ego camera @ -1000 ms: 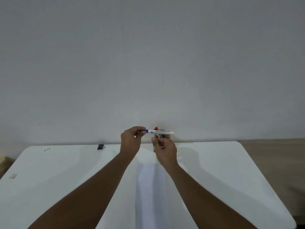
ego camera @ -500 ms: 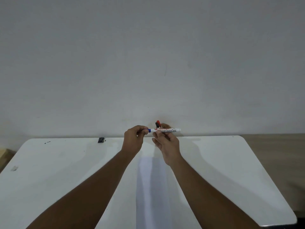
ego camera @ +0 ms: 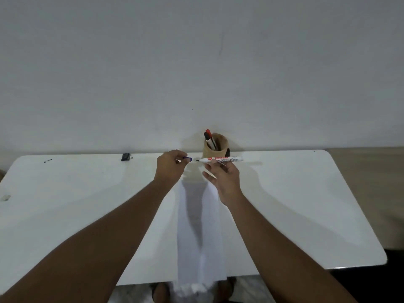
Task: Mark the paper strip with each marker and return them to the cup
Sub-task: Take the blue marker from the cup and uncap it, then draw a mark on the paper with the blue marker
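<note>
My right hand (ego camera: 223, 178) holds a white marker (ego camera: 225, 159) level above the table, its bare dark tip pointing left. My left hand (ego camera: 169, 166) pinches the marker's blue cap (ego camera: 187, 159), a small gap away from the tip. Behind them a brown cup (ego camera: 215, 147) stands at the table's far edge with a red-capped and a black-capped marker (ego camera: 209, 138) leaning in it. A long white paper strip (ego camera: 200, 232) runs down the middle of the table toward me and hangs over the near edge.
The white table (ego camera: 295, 204) stands against a plain wall. A small black object (ego camera: 126, 156) lies at the far left edge, and another dark object (ego camera: 228, 151) sits just right of the cup. Wooden floor shows at the right.
The cap has come off the marker: my left hand now holds it apart from the tip. Both hands sit lower in view and the cup is now uncovered behind them.
</note>
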